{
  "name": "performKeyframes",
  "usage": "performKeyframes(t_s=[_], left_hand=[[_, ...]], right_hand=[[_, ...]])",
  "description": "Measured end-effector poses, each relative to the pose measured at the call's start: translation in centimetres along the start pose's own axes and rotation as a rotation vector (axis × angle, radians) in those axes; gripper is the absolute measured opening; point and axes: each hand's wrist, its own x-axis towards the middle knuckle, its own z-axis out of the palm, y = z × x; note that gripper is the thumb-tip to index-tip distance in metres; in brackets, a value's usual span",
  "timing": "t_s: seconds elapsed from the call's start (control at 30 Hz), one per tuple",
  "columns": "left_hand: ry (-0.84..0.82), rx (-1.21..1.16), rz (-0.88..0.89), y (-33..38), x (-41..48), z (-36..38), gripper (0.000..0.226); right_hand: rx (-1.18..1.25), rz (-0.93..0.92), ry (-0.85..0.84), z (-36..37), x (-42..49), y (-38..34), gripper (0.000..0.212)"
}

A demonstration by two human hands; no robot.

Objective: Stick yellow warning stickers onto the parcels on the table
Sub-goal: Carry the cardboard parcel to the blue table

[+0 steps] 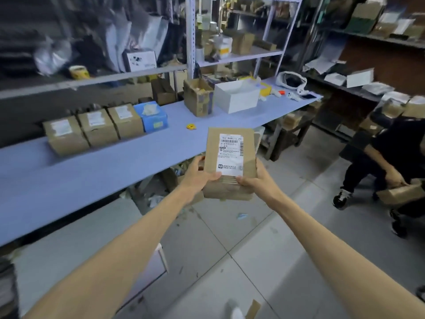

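Both forearms outstretched; left hand (199,178) & right hand (252,180) clamped on near end of cardboard parcel (230,162), fingers curled under, thumbs on top. Held label-up off blue table (92,166) edge, prob. for setting down. Yellow sticker roll (191,126) beyond; three labelled parcels (94,128) far left.

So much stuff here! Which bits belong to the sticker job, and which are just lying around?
Part of the job:
- parcel held by left hand and right hand
- three parcels in a row on the table
- small yellow item, possibly stickers

Just lying about:
- blue tissue box
- white box
- open cardboard box
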Motion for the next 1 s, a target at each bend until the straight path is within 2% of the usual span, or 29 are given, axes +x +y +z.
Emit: performKeyframes(t_s=[0.23,0.43,0.77,1.0], left_hand=[[0.235,-0.041,-0.019,2.1,6.1,-1.0,0.067],[0.402,-0.044,-0.044,2.7,9.6,-4.6,0.067],[0.567,-0.061,-0.071,0.1,16.6,-12.2,0.069],[0.638,-0.138,-0.129,-2.0,21.2,-16.9,0.071]], right_hand=[[0.033,-0.086,-0.183,-1.1,11.4,-0.9,0.059],[0.031,-0.108,-0.361,1.4,19.0,-2.3,0.068],[-0.019,-0.085,-0.544,9.0,30.4,-2.1,0.074],[-0.078,-0.005,-0.644,13.7,36.7,-2.6,0.070]])
